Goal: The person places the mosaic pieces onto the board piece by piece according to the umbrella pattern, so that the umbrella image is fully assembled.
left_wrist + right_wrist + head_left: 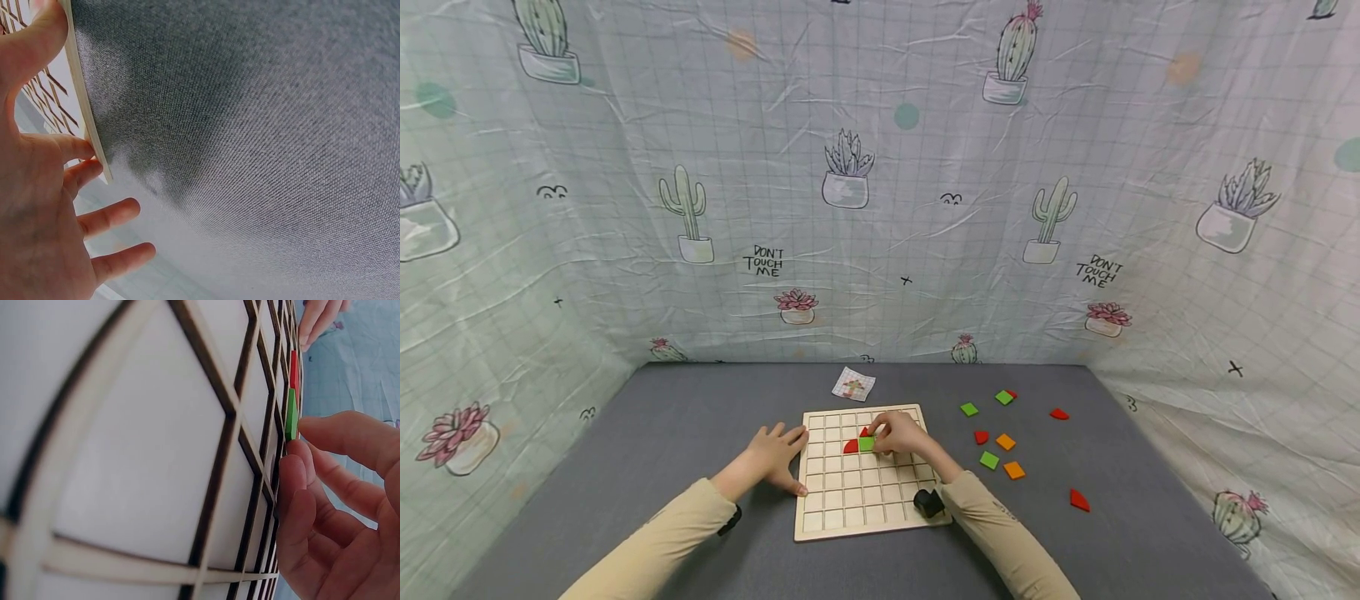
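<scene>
A wooden grid board lies on the grey table. My left hand rests along its left edge, fingers spread; in the left wrist view the thumb and two fingertips touch the rim. Over the upper middle of the board, my right hand has its fingers bent around the right side of a green square tile. The right wrist view shows fingertips at the edge of this green tile. To its left sits a red rounded tile, and another red tile shows just above, partly covered by fingers.
A small card with a coloured pattern lies behind the board. Loose tiles are scattered to the right: green squares, orange squares and red rounded pieces. One green tile overlaps a red one. A patterned cloth hangs behind.
</scene>
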`<state>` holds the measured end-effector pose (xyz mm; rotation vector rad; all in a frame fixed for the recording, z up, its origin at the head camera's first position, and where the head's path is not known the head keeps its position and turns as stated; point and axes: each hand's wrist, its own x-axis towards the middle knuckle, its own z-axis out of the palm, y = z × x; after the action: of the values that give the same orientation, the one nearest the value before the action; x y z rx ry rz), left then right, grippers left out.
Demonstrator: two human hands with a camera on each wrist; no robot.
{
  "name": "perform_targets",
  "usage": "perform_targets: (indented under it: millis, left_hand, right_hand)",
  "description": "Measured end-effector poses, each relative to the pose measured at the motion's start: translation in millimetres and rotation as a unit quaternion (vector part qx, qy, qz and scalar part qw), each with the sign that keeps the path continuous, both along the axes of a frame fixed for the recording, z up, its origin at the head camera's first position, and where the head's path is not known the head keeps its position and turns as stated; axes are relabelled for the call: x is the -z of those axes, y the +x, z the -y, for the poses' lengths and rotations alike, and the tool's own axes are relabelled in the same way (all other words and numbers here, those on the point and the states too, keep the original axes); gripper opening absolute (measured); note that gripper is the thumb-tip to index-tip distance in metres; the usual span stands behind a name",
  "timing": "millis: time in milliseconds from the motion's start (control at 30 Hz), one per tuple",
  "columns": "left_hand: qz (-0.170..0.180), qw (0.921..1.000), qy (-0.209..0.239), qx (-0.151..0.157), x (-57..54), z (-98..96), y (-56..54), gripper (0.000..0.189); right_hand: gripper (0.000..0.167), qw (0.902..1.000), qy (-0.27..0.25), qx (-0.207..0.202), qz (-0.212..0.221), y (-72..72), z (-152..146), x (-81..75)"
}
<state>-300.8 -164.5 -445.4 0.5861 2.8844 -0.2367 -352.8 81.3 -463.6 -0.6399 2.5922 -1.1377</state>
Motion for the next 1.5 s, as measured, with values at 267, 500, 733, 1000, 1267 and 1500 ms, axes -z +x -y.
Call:
perform_targets:
  millis: [267, 500, 733, 1000, 1267, 1500]
  left_hand:
    - [0.0, 1.0, 0.0, 0.001, 0.2, 0.0, 0.1, 0.097]
    - [0.0, 1.0, 0.006, 0.002, -1.5, 0.2, 0.1, 0.097]
    - [-0.006, 0.9999, 0.006, 0.006, -5.0, -0.2, 3.5, 0.096]
    - [-0.003, 1.0, 0.003, 0.008, -9.5, -0.8, 6.4, 0.095]
    - [-0.001, 0.9999, 0.008, 0.007, -10.6, -1.2, 5.8, 0.095]
    - [-0.003, 1.0, 0.007, 0.004, -6.6, -1.0, 5.5, 0.096]
  right_hand:
    - [0.026, 0.9997, -0.012, -0.008, -0.017, 3.4, -3.8, -6.6]
    - [0.024, 0.9994, -0.024, -0.017, -0.019, 3.8, -10.2, -8.1]
    - [0.023, 0.9982, -0.024, -0.026, -0.048, 9.8, -25.7, -12.0]
    - [0.023, 0.9978, -0.011, -0.023, -0.061, 17.1, -52.7, -13.0]
    - [0.022, 0.9965, -0.006, -0.025, -0.079, 22.7, -82.7, -10.3]
    - [0.022, 0.9956, 0.001, 0.002, -0.094, 23.2, -109.7, -5.0]
